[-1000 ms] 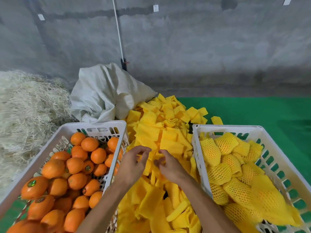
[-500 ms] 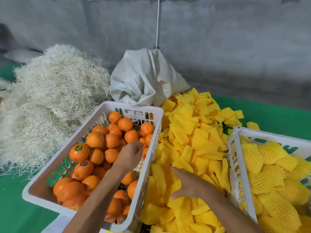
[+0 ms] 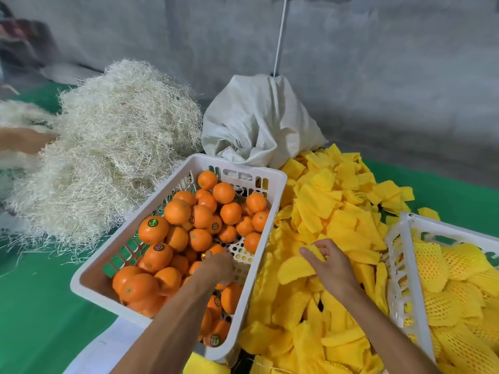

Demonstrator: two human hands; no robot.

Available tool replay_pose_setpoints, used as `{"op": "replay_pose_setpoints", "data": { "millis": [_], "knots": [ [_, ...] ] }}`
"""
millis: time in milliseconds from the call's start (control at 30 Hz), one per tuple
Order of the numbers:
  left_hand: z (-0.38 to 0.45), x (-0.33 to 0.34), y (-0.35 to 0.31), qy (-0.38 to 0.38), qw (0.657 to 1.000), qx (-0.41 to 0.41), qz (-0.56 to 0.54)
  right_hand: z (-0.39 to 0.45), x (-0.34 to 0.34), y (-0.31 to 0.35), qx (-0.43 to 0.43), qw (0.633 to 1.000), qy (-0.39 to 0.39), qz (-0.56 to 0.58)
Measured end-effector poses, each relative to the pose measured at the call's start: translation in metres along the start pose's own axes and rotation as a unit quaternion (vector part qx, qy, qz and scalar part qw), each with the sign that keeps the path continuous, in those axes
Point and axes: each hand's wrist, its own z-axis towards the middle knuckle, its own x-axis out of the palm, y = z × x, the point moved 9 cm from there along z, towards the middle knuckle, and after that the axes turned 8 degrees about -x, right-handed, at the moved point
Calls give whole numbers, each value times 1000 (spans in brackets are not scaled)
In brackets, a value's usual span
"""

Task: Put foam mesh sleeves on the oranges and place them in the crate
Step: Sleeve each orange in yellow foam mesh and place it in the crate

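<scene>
Head view: grey concrete wall behind, green cloth [image 3: 40, 319] underfoot, pale straw heap [image 3: 108, 157] at left, slumped white sack [image 3: 256, 122] at the back

Bare oranges [image 3: 199, 217] piled in the near white crate [image 3: 94, 276]; flat yellow foam sleeves [image 3: 337, 228] heaped between the two crates; sleeved oranges [image 3: 445, 287] already lying in the right-hand crate [image 3: 399, 238]

Left hand [image 3: 216, 267] down among the bare fruit near the crate's right wall, fingers curled under and mostly hidden, so cannot tell whether an orange is actually gripped

Right hand [image 3: 330, 265] over the sleeve heap, thumb and fingers pinching one yellow sleeve [image 3: 295, 268] by its edge

Likely trouble from here: several sleeves clinging together and lifting as one, since they lie tightly overlapped; an edge pinch leaving the sleeve mouth closed, hard to open single-handed; a disturbed orange setting its neighbours rolling down the pile; thin foam tearing if stretched too hard over the fruit
</scene>
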Motion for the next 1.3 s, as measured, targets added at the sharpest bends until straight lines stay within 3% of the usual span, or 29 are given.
{"op": "replay_pose_setpoints", "data": {
  "millis": [67, 200, 333, 467, 567, 700, 833, 933, 1067, 1200, 1300],
  "knots": [
    [-4, -10, -2, -33, 999, 13, -7, -2, -7, 7, -6, 999, -26, 46],
    [-25, -54, 0, -184, 977, 23, -102, -4, -17, 13, -12, 991, -78, 110],
    [-59, -103, 2, -376, 878, 67, -287, -2, -29, 18, -40, 979, -117, 161],
    [-94, -124, -9, -467, 784, 161, -376, 0, -41, 21, -77, 973, -145, 163],
    [-116, -138, -28, -490, 731, 228, -416, -2, -50, 26, -85, 970, -164, 160],
    [-125, -145, -76, -410, 693, 292, -516, -4, -63, 32, -95, 960, -201, 173],
    [-104, -132, -127, -179, 627, 296, -698, -8, -72, 37, -93, 955, -216, 183],
    [-89, -114, -159, 7, 564, 288, -774, -12, -74, 50, -123, 955, -204, 179],
    [-72, -100, -172, 126, 490, 239, -829, -11, -79, 59, -163, 961, -169, 147],
    [-72, -101, -177, 177, 488, 264, -813, -3, -77, 58, -195, 964, -136, 116],
    [-70, -105, -173, 133, 532, 278, -789, -1, -74, 59, -209, 960, -136, 127]
  ]
}}
